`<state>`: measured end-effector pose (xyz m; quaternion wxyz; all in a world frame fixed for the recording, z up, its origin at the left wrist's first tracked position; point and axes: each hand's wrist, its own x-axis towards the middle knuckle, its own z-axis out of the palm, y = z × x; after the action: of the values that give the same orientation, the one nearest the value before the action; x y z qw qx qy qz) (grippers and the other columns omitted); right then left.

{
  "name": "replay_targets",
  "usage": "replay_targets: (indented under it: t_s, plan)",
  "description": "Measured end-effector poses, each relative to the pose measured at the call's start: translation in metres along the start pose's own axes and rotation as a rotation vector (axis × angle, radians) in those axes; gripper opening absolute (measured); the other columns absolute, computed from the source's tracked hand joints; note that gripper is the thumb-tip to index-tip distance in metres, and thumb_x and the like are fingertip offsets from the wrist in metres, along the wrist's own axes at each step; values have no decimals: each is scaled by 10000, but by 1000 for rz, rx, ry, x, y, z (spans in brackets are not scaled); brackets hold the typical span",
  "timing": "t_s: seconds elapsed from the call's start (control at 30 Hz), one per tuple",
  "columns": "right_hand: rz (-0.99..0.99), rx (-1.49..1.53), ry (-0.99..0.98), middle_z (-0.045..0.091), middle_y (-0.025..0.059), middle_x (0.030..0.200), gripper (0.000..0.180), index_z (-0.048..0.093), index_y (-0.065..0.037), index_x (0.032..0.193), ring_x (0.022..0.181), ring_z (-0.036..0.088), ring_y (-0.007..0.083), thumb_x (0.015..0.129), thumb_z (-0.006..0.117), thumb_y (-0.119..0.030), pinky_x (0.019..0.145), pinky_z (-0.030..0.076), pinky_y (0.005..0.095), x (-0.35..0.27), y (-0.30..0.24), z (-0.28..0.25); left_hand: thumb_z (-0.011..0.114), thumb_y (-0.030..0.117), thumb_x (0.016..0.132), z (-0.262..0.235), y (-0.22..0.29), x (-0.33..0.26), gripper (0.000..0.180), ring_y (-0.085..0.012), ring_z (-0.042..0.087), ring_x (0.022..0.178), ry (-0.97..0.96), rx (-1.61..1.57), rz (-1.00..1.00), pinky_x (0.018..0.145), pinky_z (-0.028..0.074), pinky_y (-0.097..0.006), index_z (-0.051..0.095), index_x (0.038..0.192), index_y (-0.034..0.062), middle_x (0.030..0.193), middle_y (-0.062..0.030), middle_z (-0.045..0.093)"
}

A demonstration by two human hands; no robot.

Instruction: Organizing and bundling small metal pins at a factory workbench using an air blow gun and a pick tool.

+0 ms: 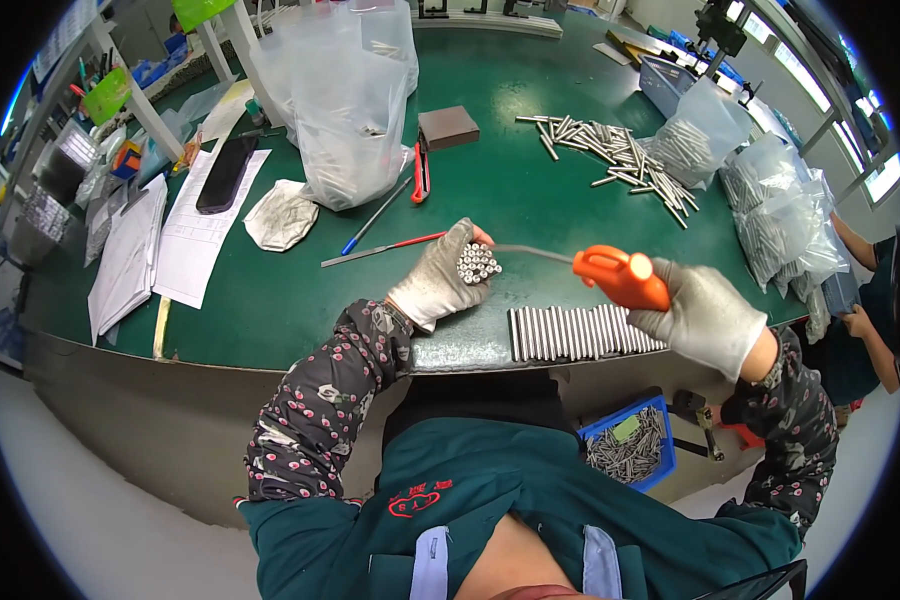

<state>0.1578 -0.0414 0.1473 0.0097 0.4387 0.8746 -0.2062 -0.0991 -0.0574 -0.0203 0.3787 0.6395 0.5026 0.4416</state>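
Gloved left hand (438, 282) fingers (462, 238) ring rod bundle (478, 264) (ends outward).

We are wearing a light grey knitted work glove on the left hand (438, 283), its fabric showing darker soiling across the back and fingers. We are wearing a matching grey glove on the right hand (705, 315), similarly worn-looking. We are covering both forearms with dark oversleeves (320, 400) carrying a small pink-and-white floral print, gathered at the wrists. Over the torso we are wearing a dark teal work jacket (490, 470) bearing a small red embroidered mark on the chest and pale blue tabs near the collar.
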Motion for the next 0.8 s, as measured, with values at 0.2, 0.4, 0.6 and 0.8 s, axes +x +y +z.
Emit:
replay_targets:
  t_s: [0.2,0.4,0.6,0.8]
  plan:
    - [-25,-19,1,594,205,662,302,561,0,903,661,597,387,768,626,-261,617,467,437,-4,1,2,690,10,656,-1,0,-2,397,-91,509,777,8,38,19,694,452,-228,472,984,64,860,-6,496]
    - [-6,-43,17,594,212,659,305,569,6,888,666,603,383,765,626,-267,623,471,435,-1,1,1,691,7,651,-1,0,0,385,-94,508,766,-5,-24,14,693,451,-233,479,967,61,846,-6,498]
    - [-19,-24,1,600,212,680,323,575,10,919,683,604,381,764,629,-269,630,471,436,-4,-1,-1,694,20,648,-2,5,0,351,-100,501,774,16,57,26,708,437,-233,495,935,59,835,-8,501]
    - [14,-25,-50,602,210,688,322,564,5,910,696,605,382,769,624,-278,635,468,435,-8,3,-2,698,23,646,-3,9,-1,353,-85,503,768,1,80,11,691,439,-229,497,934,60,839,-2,511]
